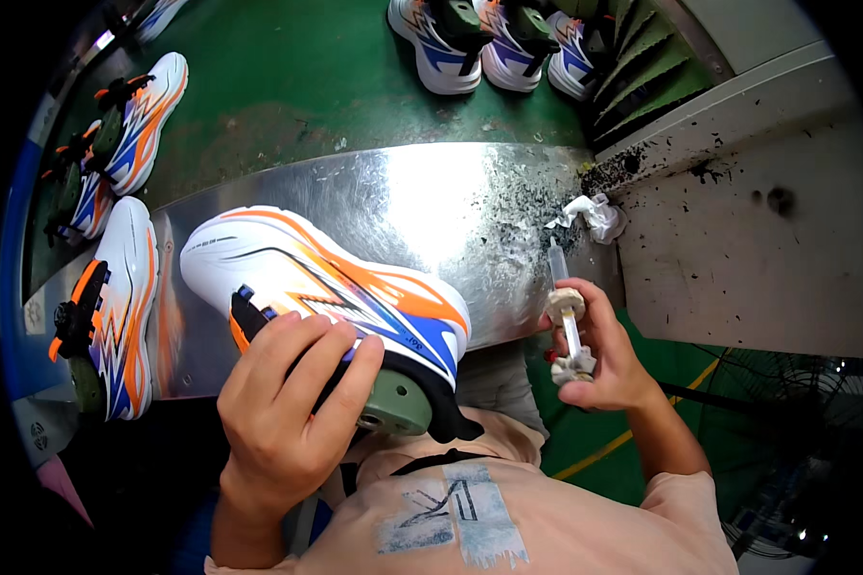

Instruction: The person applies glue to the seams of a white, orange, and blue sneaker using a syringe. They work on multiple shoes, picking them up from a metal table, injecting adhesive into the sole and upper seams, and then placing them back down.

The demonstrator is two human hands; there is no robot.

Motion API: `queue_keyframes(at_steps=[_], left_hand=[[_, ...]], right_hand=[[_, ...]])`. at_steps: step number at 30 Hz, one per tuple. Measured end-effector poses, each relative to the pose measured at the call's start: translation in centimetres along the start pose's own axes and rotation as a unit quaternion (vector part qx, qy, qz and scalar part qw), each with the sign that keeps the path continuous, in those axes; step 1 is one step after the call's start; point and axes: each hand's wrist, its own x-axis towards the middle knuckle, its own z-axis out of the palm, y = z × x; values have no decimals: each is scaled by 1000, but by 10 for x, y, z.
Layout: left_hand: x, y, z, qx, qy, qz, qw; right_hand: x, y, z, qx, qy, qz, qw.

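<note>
My left hand grips a white sneaker with orange and blue trim, its fingers wrapped over the collar. The shoe is tilted onto its side, toe to the left and sole edge away from me. Inside it sits a green shoe last, partly covered by my fingers. In my right hand is a syringe with a clear barrel, its tip pointing up and away. Lumpy off-white material wraps the syringe's flange and plunger end. The tip is apart from the shoe.
A shiny metal plate with dark smudges lies under the shoe. Crumpled white tissue rests near the grey panel at right. Similar sneakers stand at left and far back on the green surface.
</note>
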Motion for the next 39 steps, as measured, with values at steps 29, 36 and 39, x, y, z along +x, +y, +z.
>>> queue_keyframes(at_steps=[29,36,39], left_hand=[[-57,-1,21,-37,105,8,994],[-62,-4,23,-31,111,21,993],[-53,-12,11,-9,108,29,994]], right_hand=[[180,-158,133,362,-432,81,822],[193,-164,145,350,-403,127,836],[197,-171,148,339,-395,146,842]])
